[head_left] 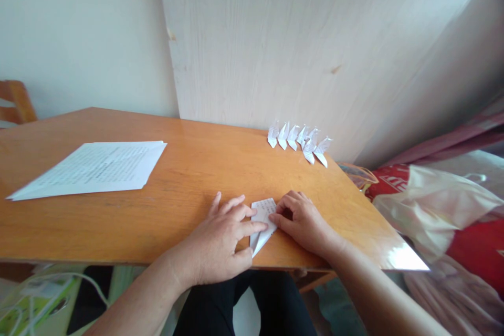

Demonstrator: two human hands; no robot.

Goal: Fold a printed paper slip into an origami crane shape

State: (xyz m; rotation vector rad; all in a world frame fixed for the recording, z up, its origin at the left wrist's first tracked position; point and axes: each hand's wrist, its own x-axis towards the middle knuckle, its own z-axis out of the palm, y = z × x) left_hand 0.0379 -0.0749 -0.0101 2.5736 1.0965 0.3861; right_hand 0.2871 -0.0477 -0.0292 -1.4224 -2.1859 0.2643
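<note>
Two bare hands, a broad left hand (220,241) and a right hand (303,223) of like build, with short plain nails, rounded fingertips and creased knuckles. Behind each wrist a bare forearm, left forearm (157,286) and right forearm (378,294), uncovered as far as the lower edge of view, sleeve ends out of sight. Lower down, plain black cloth trousers (283,299) over both thighs, matte and softly creased, darker in the folds, finer detail too dim to tell.

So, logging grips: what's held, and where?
The folded paper, pinned to the table: left hand on its left edge, right hand on its right edge.
</note>
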